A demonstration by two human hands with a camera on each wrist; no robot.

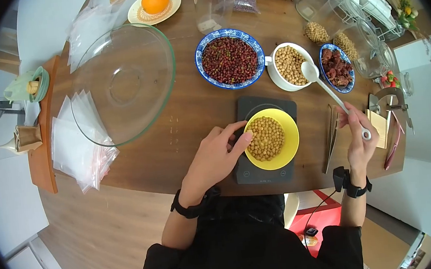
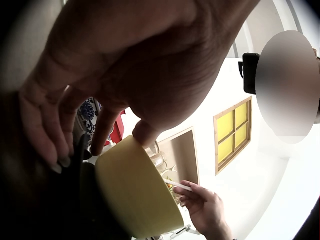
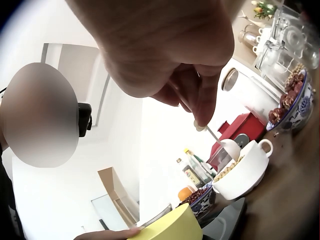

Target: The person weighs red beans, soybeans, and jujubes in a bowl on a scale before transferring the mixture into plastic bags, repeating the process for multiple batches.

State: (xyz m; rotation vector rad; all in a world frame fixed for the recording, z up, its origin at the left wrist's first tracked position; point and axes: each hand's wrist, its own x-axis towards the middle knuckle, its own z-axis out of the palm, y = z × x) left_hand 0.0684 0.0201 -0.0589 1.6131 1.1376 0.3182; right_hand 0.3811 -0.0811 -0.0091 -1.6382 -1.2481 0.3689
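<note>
My left hand [image 1: 214, 154] grips the near-left rim of a yellow bowl [image 1: 292, 142], with the thumb at the rim and the index finger against the outside. The bowl holds round tan beans [image 1: 266, 138] and stands on a black kitchen scale [image 1: 266, 175]. In my right hand [image 1: 359, 133] is a long-handled white spoon [image 1: 332, 93], pinched near the handle's end. The spoon's head lies over the right rim of a white handled cup [image 1: 275, 77] filled with pale beans [image 1: 292, 65]. In the right wrist view, the spoon head [image 3: 231, 149] tilts at the cup [image 3: 245, 181].
A blue-patterned bowl [image 1: 202, 73] of dark red beans is behind the scale; a smaller oval dish [image 1: 349, 87] of reddish-brown pieces is right of the cup. A large glass bowl [image 1: 166, 95] and clear plastic bags [image 1: 79, 147] lie left. Metal tongs [image 1: 331, 139] lie near my right hand.
</note>
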